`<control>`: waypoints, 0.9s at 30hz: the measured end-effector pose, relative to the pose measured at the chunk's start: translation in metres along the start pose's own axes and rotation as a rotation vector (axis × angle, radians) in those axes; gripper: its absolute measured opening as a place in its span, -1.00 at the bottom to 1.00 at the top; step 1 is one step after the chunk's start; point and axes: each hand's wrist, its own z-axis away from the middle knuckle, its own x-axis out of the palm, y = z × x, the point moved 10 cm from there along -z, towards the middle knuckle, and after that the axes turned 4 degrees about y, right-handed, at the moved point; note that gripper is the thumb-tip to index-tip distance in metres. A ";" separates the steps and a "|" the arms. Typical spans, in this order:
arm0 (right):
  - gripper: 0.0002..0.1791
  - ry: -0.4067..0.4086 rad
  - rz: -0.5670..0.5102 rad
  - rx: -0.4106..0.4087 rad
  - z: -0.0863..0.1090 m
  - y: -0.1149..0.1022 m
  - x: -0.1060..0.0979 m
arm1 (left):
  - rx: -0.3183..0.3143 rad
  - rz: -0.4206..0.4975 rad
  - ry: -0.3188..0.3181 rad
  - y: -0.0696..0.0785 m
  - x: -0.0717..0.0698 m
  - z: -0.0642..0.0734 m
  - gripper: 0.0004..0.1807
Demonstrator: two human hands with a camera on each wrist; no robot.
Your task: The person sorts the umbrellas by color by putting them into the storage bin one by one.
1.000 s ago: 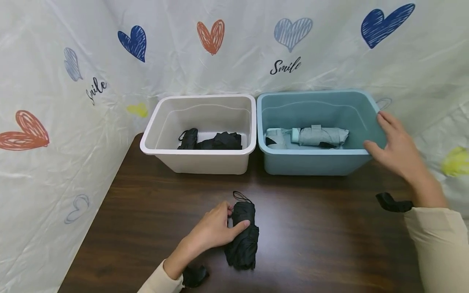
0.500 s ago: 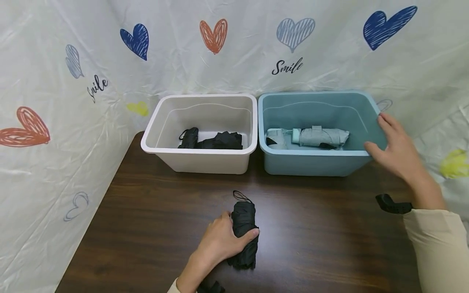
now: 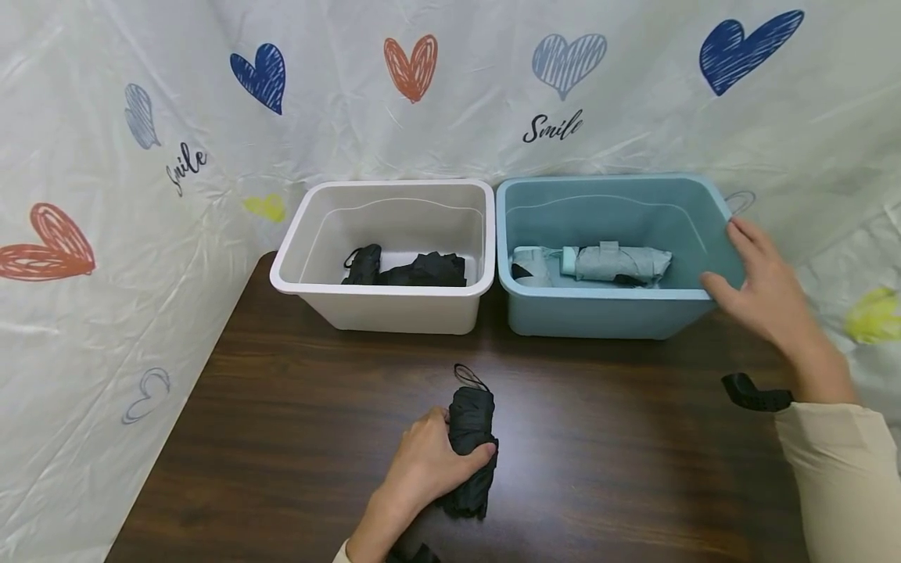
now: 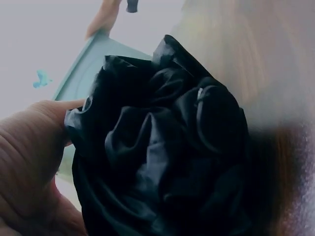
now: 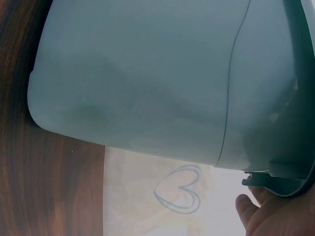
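Observation:
My left hand point(image 3: 428, 463) grips a folded black umbrella point(image 3: 471, 418) on the table in front of the bins, thumb across its top. A thin cord loop sticks out at the umbrella's far end. Its gathered dark cloth point(image 4: 157, 152) fills much of the left wrist view. At the right, my right hand point(image 3: 770, 301) holds the right rim of a blue bin point(image 3: 591, 314), with the thumb at the front corner. In the right wrist view the side of that bin point(image 5: 133, 83) is large, and some of the fingers are hidden by the rim.
A white bin point(image 3: 394, 309) stands left of the blue one, with black folded items point(image 3: 422, 270) inside. Light blue folded umbrellas point(image 3: 619, 262) lie in the blue bin. Both stand at the back of the dark wooden table point(image 3: 281, 438), against a heart-patterned sheet point(image 3: 479, 117).
My left hand has shifted right and closed farther around the black umbrella, its thumb now reaching over to the far side. The umbrella has tilted slightly. My right hand stays on the blue bin.

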 end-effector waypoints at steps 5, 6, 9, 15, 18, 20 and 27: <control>-0.11 0.002 -0.025 -0.018 0.003 0.000 -0.001 | 0.011 0.019 -0.009 0.003 0.000 0.002 -0.07; -0.11 0.001 -0.032 -0.020 0.004 0.001 -0.001 | 0.018 0.017 -0.012 0.005 0.000 0.003 -0.09; -0.11 0.001 -0.034 -0.026 0.004 0.001 0.000 | 0.044 0.006 -0.015 0.009 -0.001 0.006 -0.12; -0.11 0.009 -0.018 0.000 0.004 0.003 -0.002 | 0.102 -0.082 0.004 0.017 -0.001 0.008 -0.01; -0.10 0.007 -0.009 0.010 0.003 0.004 -0.003 | 0.112 -0.107 0.011 0.019 0.000 0.007 0.04; -0.10 0.007 -0.008 0.008 0.002 0.004 -0.003 | 0.119 -0.118 0.017 0.020 0.000 0.007 0.02; -0.10 0.008 -0.022 -0.014 0.001 0.000 -0.003 | 0.177 -0.187 0.058 0.027 -0.002 0.006 -0.16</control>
